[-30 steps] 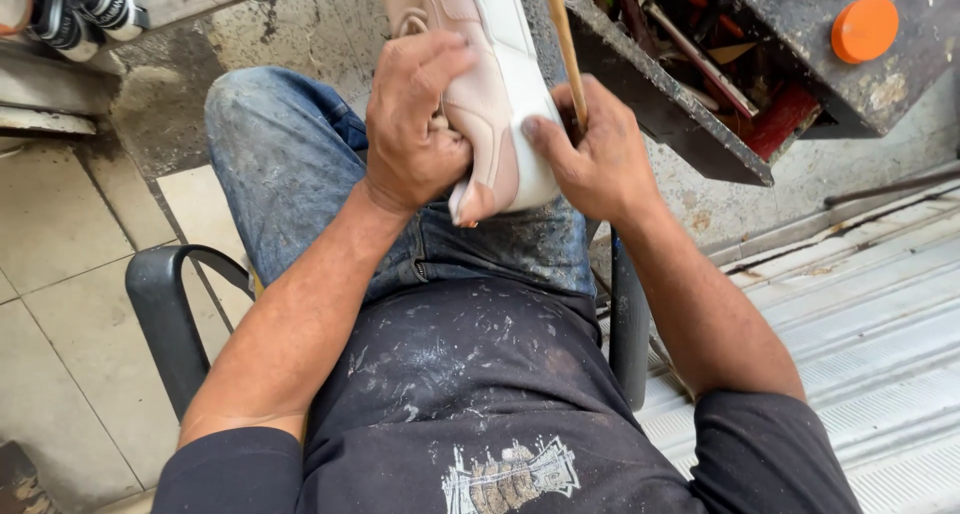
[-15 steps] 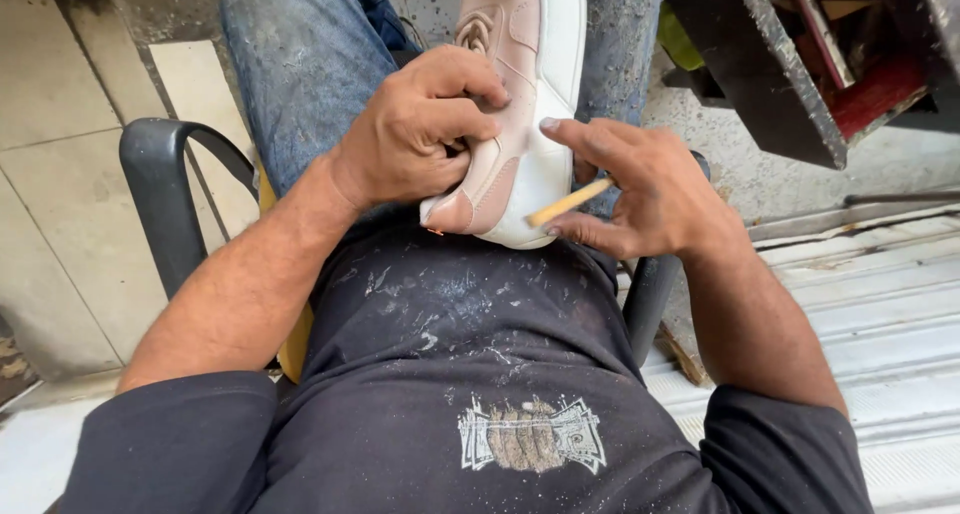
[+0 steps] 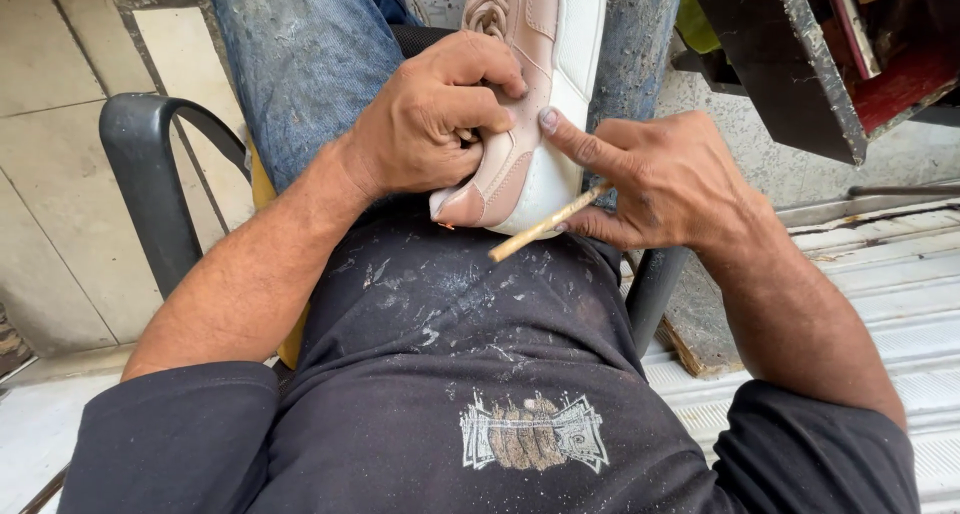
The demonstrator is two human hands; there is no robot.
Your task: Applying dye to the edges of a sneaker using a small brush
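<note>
A pink and white sneaker (image 3: 545,64) lies on my lap between my jeans-clad thighs, heel end toward my belly. My left hand (image 3: 425,119) grips its heel, fingers curled over the upper. My right hand (image 3: 660,179) rests against the white sole, forefinger stretched along the edge, with a thin wooden stick (image 3: 545,224) held between its fingers and pointing at my shirt.
I sit in a black metal armchair (image 3: 150,174). A dark workbench edge (image 3: 790,64) with a red part and tools hangs at the upper right. Tiled floor lies to the left, a ribbed metal sheet (image 3: 890,294) to the right.
The view has tilted down toward my lap. The shoe's heel has come closer to my belly, and my right hand has shifted lower along the sole with the stick.
</note>
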